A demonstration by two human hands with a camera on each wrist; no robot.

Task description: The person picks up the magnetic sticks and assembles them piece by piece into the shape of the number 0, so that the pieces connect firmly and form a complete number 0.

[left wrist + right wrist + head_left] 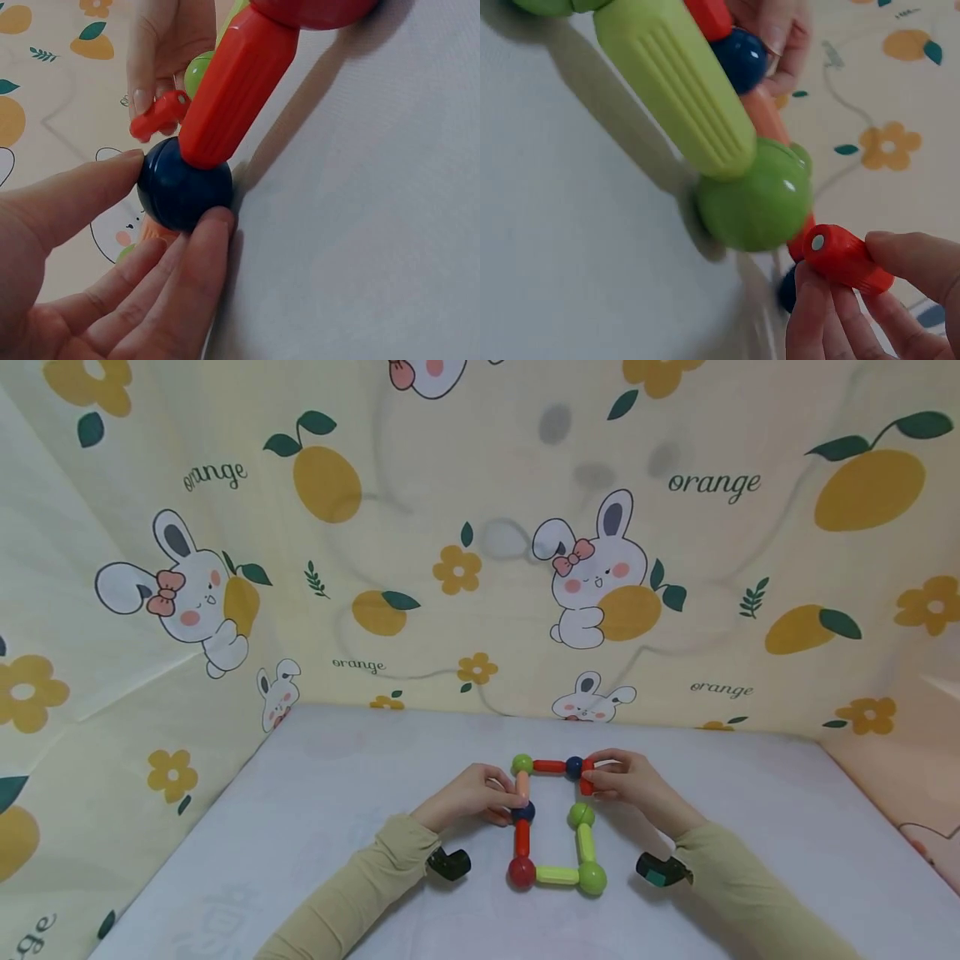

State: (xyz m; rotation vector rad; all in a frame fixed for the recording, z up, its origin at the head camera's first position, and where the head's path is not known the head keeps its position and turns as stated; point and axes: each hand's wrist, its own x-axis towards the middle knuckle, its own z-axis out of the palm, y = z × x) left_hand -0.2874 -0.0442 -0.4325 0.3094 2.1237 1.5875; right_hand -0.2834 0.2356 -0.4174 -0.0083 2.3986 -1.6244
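Magnetic rods and balls form a near-rectangular outline on the table. At its left side, my left hand (480, 793) pinches a dark blue ball (185, 185) between thumb and fingers. A red rod (240, 90) joins that ball to a red ball (522, 872), and an orange rod (522, 783) joins it to a green ball (522, 765). My right hand (626, 781) pinches a short red rod (846, 259), its metal-tipped end showing. This rod is beside another dark blue ball (574, 767), above a green ball (756, 196) in the head view.
Light green rods (557, 876) run along the near and right sides, meeting at a larger green ball (592, 877). Another red rod (550, 767) lies along the far side. A patterned cloth (465, 485) hangs behind the white-covered table (360, 760).
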